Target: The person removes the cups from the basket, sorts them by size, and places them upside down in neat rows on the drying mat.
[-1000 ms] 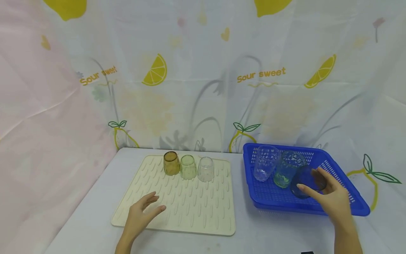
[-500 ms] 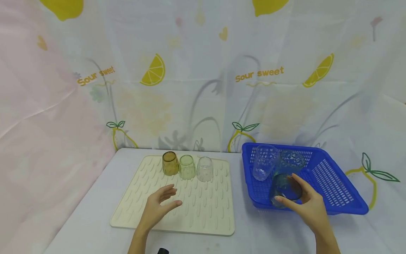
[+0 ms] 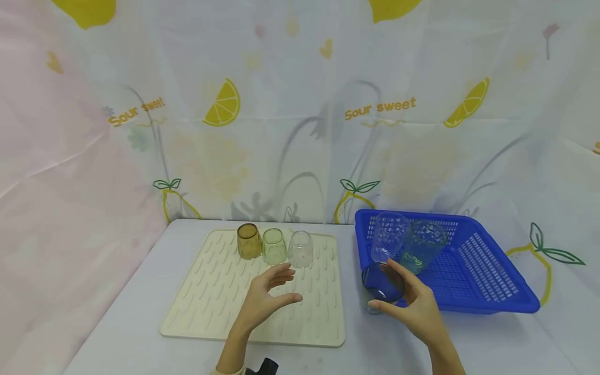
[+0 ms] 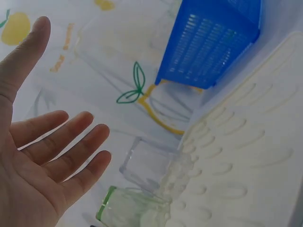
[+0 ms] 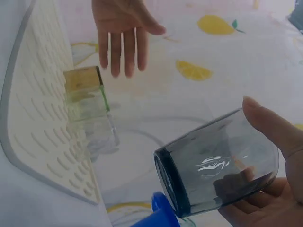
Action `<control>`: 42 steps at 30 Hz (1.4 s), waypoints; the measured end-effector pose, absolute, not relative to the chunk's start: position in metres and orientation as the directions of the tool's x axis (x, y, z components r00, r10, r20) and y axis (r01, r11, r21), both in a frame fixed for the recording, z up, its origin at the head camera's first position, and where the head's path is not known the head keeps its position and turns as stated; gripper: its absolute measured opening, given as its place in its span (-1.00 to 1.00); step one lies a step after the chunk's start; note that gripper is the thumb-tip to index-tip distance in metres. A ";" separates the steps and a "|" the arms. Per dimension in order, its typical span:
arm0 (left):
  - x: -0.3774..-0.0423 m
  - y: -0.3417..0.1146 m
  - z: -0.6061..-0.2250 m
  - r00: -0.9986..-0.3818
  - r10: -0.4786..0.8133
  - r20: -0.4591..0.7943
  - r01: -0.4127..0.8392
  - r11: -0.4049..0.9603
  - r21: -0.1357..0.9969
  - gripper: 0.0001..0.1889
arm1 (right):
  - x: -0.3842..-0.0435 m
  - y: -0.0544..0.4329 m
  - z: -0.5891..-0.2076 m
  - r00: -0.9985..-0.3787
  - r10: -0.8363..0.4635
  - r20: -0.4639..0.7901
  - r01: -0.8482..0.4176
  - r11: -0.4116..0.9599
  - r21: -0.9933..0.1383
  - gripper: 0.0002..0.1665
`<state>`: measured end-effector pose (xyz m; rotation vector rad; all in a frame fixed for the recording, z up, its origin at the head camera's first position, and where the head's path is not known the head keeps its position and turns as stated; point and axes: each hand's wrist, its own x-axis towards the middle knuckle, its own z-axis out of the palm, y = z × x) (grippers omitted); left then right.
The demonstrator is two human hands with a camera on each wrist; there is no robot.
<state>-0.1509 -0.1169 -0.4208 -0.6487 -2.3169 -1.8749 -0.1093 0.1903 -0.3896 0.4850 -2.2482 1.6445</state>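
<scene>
The right hand [image 3: 419, 310] grips a dark glass [image 3: 383, 283] at the near-left corner of the blue basket [image 3: 469, 284], perhaps touching it, while the left hand [image 3: 263, 298] hangs over the mat [image 3: 206, 302], thumb and fingers wide apart.

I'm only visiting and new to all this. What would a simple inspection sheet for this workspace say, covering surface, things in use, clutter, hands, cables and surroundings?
Surface: white tabletop bearing a cream ridged mat.
Job's things: amber glass, green glass and small clear glass in a row on the mat; tall clear glass and blue-green glass in the blue basket; dark glass held by the basket's rim.
Clutter: nothing seen.
Hands: right hand grips the dark glass; left hand is above the mat, holding nothing.
Cables: nothing seen.
Surroundings: lemon-printed cloth behind.
</scene>
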 end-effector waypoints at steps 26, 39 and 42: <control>-0.150 -0.068 -0.405 -0.781 0.503 0.370 0.447 0.037 0.894 -0.27 | -0.123 0.138 -0.400 -0.847 -0.248 0.471 -0.505 0.100 -0.857 -0.05; -0.149 -0.069 -0.410 -0.766 0.508 0.394 0.474 0.032 0.880 -0.34 | -0.125 0.126 -0.403 -0.767 -0.325 0.554 -0.577 -0.028 -0.816 -0.10; -0.148 -0.069 -0.409 -0.764 0.506 0.400 0.478 0.028 0.878 -0.32 | -0.125 0.125 -0.404 -0.757 -0.331 0.563 -0.582 -0.049 -0.812 -0.10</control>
